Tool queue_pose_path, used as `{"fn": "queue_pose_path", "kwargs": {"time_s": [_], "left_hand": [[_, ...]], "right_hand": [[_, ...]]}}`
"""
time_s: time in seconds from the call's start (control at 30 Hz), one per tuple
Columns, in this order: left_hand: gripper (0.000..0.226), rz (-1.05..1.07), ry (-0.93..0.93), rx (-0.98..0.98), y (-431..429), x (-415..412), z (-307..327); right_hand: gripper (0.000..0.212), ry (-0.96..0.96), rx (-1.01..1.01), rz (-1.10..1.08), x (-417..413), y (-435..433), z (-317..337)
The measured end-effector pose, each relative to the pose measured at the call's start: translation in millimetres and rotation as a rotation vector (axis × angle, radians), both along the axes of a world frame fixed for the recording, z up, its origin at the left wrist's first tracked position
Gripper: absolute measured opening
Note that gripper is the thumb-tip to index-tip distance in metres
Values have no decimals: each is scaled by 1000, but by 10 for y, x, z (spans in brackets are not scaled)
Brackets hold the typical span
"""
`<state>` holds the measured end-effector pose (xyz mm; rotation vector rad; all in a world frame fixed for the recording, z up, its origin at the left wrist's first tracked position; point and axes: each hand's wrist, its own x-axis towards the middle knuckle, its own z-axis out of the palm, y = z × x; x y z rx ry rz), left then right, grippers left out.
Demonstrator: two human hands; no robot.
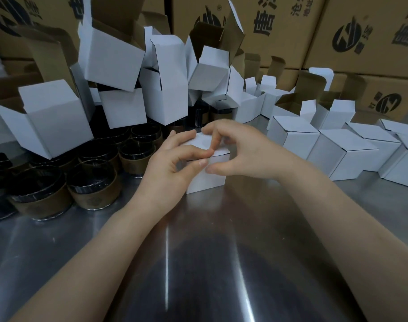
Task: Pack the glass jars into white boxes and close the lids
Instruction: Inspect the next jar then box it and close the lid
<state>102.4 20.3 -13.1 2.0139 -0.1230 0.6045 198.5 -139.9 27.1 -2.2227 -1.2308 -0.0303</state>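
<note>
A small white box (207, 177) stands on the steel table (198, 263) at the centre. My left hand (168, 168) grips its left side, thumb on the front edge of the lid. My right hand (235, 147) holds its right side, fingers pressing down on the lid, which lies almost flat with a thin dark gap at the front. What is inside the box is hidden. Several glass jars (91, 184) with dark lids and brown paper bands stand in a cluster at the left.
A heap of open white boxes (119, 66) rises behind the jars. A row of shut white boxes (337, 149) lines the right side. Large brown cartons (361, 31) with black print wall off the back.
</note>
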Motion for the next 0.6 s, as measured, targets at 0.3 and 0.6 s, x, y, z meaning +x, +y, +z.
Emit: {"fn": "queue_pose_path", "kwargs": {"time_s": [0.3, 0.6], "left_hand": [[44, 95, 36, 167, -6, 13, -103], [30, 101, 83, 249, -11, 32, -104]], "right_hand": [[44, -221, -41, -177, 204, -2, -140], [54, -321, -208, -526, 535, -242, -231]]}}
